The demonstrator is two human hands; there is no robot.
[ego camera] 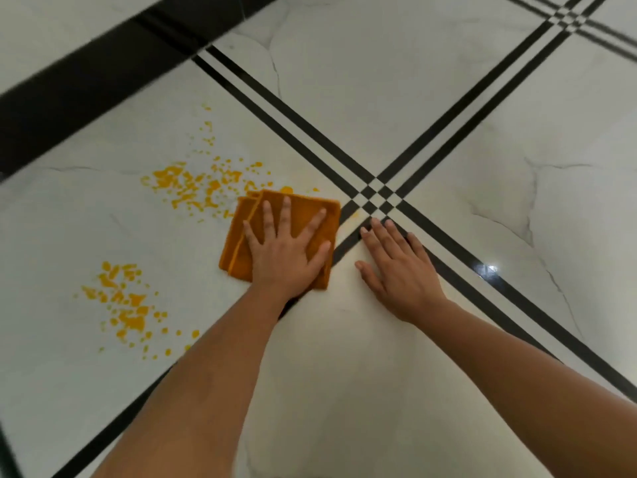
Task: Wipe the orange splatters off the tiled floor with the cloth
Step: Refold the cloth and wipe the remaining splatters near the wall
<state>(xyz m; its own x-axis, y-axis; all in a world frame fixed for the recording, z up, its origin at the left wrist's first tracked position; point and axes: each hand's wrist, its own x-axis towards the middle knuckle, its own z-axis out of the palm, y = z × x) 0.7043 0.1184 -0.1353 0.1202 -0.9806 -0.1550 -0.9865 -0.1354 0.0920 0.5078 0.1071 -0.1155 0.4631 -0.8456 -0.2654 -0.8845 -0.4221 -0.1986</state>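
Note:
A folded orange cloth (310, 210) lies flat on the white tiled floor (379, 98). My left hand (287, 253) presses down on it with the fingers spread. Orange splatters (193, 186) spread just left of the cloth's far edge, touching it. A second patch of orange splatters (125, 305) lies nearer to me on the left. My right hand (400, 270) rests flat on the bare tile to the right of the cloth, fingers apart, holding nothing. A faint yellowish smear shows between the cloth and the black line crossing.
Double black lines (375, 196) cross the floor in an X right beside the cloth. A broad black band (86, 84) runs along the far left. A bright light reflection (491, 269) shows on the tile to the right.

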